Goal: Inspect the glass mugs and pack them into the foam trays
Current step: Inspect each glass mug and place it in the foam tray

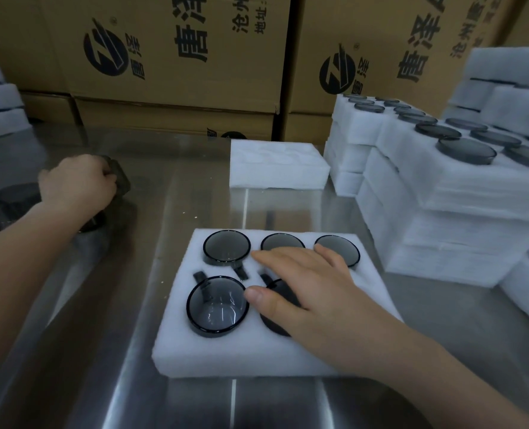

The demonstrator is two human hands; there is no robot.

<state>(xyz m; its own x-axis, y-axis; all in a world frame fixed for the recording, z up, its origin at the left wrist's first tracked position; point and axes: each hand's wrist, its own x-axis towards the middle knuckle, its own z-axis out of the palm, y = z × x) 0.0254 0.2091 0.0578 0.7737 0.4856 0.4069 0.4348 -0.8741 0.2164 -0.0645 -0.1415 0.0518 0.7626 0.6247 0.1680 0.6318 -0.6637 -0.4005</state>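
here, a white foam tray [176, 345] lies flat on the shiny metal table [164, 196], right in front of the person. dark glass mugs sit down in its round holes, so they look like dark rings. three are in the far row: the far left mug [226, 247], the far middle mug [280, 241] and the far right mug [342, 247]. the near left mug [216, 306] sits in the near row. the near middle mug [274, 323] is mostly under the right hand [306, 292]. that hand lies flat on top of the tray. its fingers are straight and close together, and the thumb sticks out to the side, just beside the rim of the near left mug. the fingertips reach the far middle mug. the arm hides the near right corner, so i cannot tell what is in there. off to the left, the left hand [77, 184] has its fingers curled round a loose mug [120, 178]. that part is blurry, and i cannot tell if the mug touches the table. more mugs [15, 196] stand near that wrist at the left edge. an empty tray [277, 164] lies farther back in the middle. on the right are tall stacks of full trays [443, 218]. big brown boxes [176, 57] with black writing stand behind the table.
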